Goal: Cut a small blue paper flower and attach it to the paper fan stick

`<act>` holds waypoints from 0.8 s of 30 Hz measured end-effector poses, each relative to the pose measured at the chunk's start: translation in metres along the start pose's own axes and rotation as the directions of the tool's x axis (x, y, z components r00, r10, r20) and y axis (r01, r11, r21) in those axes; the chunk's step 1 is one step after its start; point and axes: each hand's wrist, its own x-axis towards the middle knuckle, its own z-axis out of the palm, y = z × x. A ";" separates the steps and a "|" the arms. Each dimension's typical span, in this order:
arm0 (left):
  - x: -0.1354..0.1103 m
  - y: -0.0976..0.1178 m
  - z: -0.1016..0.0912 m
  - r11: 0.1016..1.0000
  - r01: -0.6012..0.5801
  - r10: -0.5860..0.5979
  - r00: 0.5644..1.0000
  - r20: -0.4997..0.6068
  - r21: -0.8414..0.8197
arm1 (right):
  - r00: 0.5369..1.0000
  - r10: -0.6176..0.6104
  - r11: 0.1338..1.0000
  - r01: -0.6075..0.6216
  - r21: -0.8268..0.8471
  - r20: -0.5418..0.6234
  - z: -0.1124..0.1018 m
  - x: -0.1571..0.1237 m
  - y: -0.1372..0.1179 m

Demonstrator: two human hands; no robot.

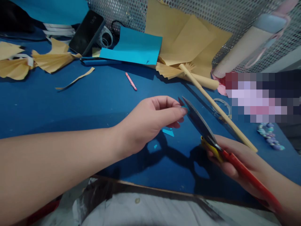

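Observation:
My left hand (150,121) pinches a tiny scrap of turquoise paper (185,109) between thumb and fingertips, held above the blue table (70,106). My right hand (237,163) grips red and yellow handled scissors (204,128); their dark blades point up and left and meet the scrap at my left fingertips. Small turquoise offcuts (168,131) lie on the table just below my left hand.
A turquoise sheet (133,47), tan paper sheets (188,40) and pleated tan fans (53,59) lie at the back. A black phone (87,31), pink pen (131,81), long wooden stick (216,106), tape ring (223,105) and bead bracelet (270,136) surround the work spot. Metal mesh (122,12) stands behind.

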 end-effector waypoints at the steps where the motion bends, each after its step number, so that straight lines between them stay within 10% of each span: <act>1: 0.000 0.000 0.000 1.000 -0.007 0.007 1.000 -0.004 0.007 | 1.000 -0.001 1.000 0.001 0.002 0.003 0.000 0.000 -0.002; 24: 0.000 0.000 0.000 1.000 -0.023 0.023 1.000 -0.016 0.004 | 0.967 0.244 0.964 -0.234 0.126 -0.073 0.008 0.000 -0.021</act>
